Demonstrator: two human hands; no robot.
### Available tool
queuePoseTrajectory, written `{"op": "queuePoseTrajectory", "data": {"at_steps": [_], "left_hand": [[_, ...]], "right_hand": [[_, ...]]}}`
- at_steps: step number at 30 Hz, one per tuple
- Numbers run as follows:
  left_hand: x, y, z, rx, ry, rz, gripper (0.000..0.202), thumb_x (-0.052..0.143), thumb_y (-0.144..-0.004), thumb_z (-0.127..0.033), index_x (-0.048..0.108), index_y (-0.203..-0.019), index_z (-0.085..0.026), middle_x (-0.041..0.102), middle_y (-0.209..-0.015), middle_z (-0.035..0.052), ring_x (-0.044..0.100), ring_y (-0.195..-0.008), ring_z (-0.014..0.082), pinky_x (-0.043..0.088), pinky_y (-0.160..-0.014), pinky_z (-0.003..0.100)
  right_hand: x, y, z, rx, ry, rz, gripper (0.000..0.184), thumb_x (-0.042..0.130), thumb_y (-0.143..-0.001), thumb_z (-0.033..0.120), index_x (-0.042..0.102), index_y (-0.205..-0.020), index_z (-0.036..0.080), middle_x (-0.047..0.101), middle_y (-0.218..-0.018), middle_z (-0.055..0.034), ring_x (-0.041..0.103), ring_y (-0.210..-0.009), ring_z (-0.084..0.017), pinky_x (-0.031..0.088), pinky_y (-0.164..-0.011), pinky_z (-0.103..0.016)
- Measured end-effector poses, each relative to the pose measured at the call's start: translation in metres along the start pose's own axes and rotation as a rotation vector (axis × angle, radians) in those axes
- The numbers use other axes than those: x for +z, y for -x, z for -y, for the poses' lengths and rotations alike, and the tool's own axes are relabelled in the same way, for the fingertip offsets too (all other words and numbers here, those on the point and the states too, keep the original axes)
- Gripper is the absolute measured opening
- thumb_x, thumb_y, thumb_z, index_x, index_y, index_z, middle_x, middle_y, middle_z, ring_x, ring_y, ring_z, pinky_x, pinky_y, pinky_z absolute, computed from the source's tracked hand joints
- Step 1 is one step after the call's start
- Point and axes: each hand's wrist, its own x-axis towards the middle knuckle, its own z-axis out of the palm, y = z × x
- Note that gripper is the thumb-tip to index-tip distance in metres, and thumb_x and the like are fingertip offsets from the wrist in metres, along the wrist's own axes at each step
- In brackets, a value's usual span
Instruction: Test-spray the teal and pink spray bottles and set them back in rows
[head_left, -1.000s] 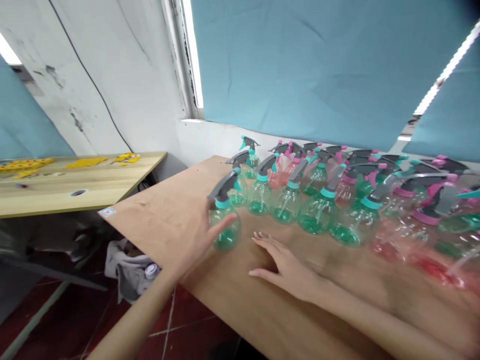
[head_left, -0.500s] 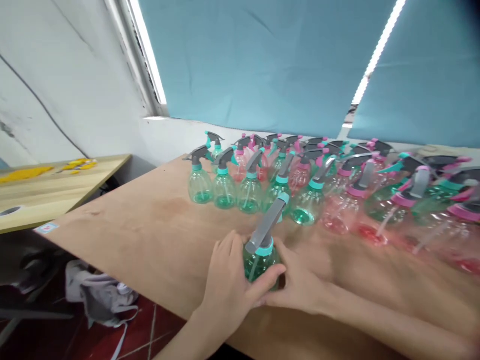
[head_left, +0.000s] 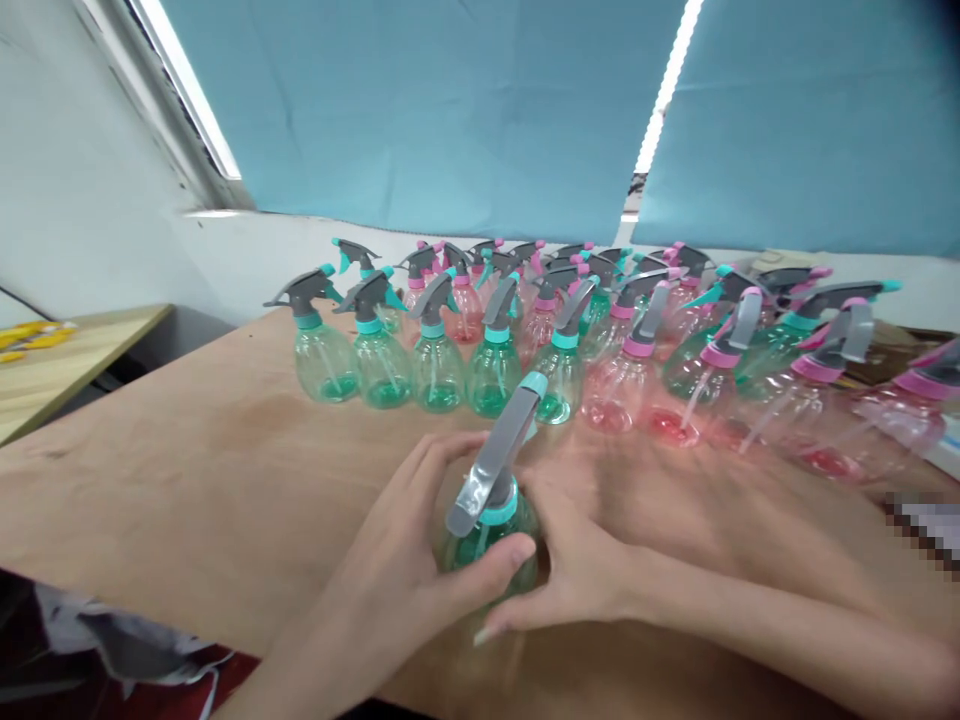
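A green spray bottle (head_left: 498,513) with a teal collar and grey trigger head stands at the near side of the wooden table (head_left: 172,470). My left hand (head_left: 409,555) is wrapped round its left side, thumb across the front. From the right, my right hand (head_left: 581,565) curls round the other side, its thumb low on the front. Both hands are closed on the bottle, and they hide part of its body and base. Just behind it is a row of spray bottles, among them a green one (head_left: 439,375) and a pink one (head_left: 619,385).
More green and pink spray bottles crowd toward the wall under a blue curtain (head_left: 450,120). At the left stands another table (head_left: 112,350) with yellow items (head_left: 34,340). A pale bag (head_left: 127,640) lies on the floor below.
My view has swung to the right, so the bottles appear further left. Both hands remain round the green spray bottle, with the right thumb now lower and apart from the left thumb.
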Motion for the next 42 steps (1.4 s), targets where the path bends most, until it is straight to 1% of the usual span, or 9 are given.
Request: {"op": "queuePoseTrajectory", "data": {"at_steps": [3,6,10,15,21,27,32,37,42], "left_hand": [[-0.005,-0.021,-0.005,0.006,0.147,0.126,0.061,0.074,-0.079,-0.038,0.043,-0.131,-0.044,0.064,-0.129,-0.005,0.064,-0.115,0.0235,0.06,-0.091,0.033],[-0.004,-0.038,-0.009,-0.046,0.314,0.203,0.056,0.071,-0.076,-0.041,0.051,-0.128,-0.036,0.071,-0.112,-0.0007,0.072,-0.091,0.024,0.063,-0.072,0.033],[0.002,-0.047,-0.011,-0.068,0.283,0.184,0.05,0.066,-0.076,-0.045,0.059,-0.124,-0.036,0.072,-0.086,-0.0006,0.069,-0.069,0.0238,0.06,-0.059,0.036],[0.004,-0.049,-0.007,-0.065,0.275,0.169,0.046,0.057,-0.082,-0.038,0.057,-0.128,-0.036,0.069,-0.079,-0.0016,0.063,-0.057,0.0204,0.056,-0.056,0.037],[0.009,-0.058,0.012,-0.081,0.288,0.063,0.04,0.058,-0.08,-0.034,0.062,-0.119,-0.035,0.07,-0.092,-0.0002,0.068,-0.084,0.0246,0.059,-0.072,0.037],[0.012,-0.064,0.018,-0.052,0.387,0.059,0.038,0.061,-0.08,-0.029,0.063,-0.117,-0.037,0.068,-0.121,-0.0026,0.066,-0.11,0.0254,0.057,-0.094,0.036],[0.015,-0.07,0.012,-0.074,0.407,0.103,0.043,0.059,-0.077,-0.027,0.062,-0.12,-0.034,0.069,-0.122,-0.002,0.071,-0.086,0.0224,0.056,-0.098,0.041],[0.023,-0.077,0.01,-0.026,0.411,0.135,0.043,0.056,-0.078,-0.028,0.061,-0.12,-0.034,0.073,-0.09,-0.0033,0.066,-0.063,0.0176,0.059,-0.094,0.041],[0.021,-0.077,0.011,0.022,0.356,0.08,0.049,0.057,-0.074,-0.021,0.063,-0.12,-0.037,0.069,-0.119,-0.0039,0.068,-0.096,0.022,0.058,-0.093,0.039]], "right_hand": [[-0.004,-0.005,0.001,-0.035,-0.001,0.048,0.089,0.09,-0.058,0.044,0.046,-0.133,0.022,0.058,-0.135,-0.0113,0.054,-0.126,-0.034,0.046,-0.104,-0.049],[-0.006,-0.011,0.001,-0.094,-0.001,0.107,0.089,0.09,-0.059,0.043,0.047,-0.133,0.022,0.056,-0.137,-0.0104,0.052,-0.129,-0.032,0.043,-0.108,-0.047],[-0.006,-0.016,0.0,-0.112,0.009,0.102,0.092,0.09,-0.058,0.048,0.046,-0.135,0.023,0.057,-0.135,-0.0084,0.053,-0.127,-0.03,0.043,-0.108,-0.043],[-0.015,-0.017,-0.01,-0.119,0.164,0.104,0.097,0.084,-0.061,0.06,0.042,-0.14,0.023,0.056,-0.137,-0.0114,0.055,-0.125,-0.032,0.045,-0.105,-0.046],[-0.048,-0.001,-0.036,-0.088,0.444,0.156,0.091,0.069,-0.076,0.065,0.035,-0.149,0.021,0.045,-0.15,-0.0163,0.043,-0.137,-0.034,0.037,-0.11,-0.05],[-0.06,0.014,-0.047,0.019,0.575,0.126,0.068,0.062,-0.088,0.057,0.045,-0.144,0.023,0.044,-0.153,-0.0123,0.041,-0.14,-0.03,0.038,-0.112,-0.05],[-0.055,0.011,-0.046,-0.01,0.589,0.092,0.061,0.062,-0.09,0.052,0.05,-0.142,0.023,0.051,-0.148,-0.0104,0.044,-0.138,-0.029,0.04,-0.111,-0.049],[-0.058,0.012,-0.048,0.003,0.598,0.087,0.059,0.061,-0.091,0.05,0.049,-0.143,0.024,0.05,-0.148,-0.0104,0.044,-0.138,-0.03,0.041,-0.111,-0.05],[-0.064,0.017,-0.055,0.052,0.664,0.08,0.059,0.057,-0.093,0.053,0.05,-0.143,0.022,0.047,-0.151,-0.0108,0.041,-0.14,-0.03,0.04,-0.112,-0.051]]}}
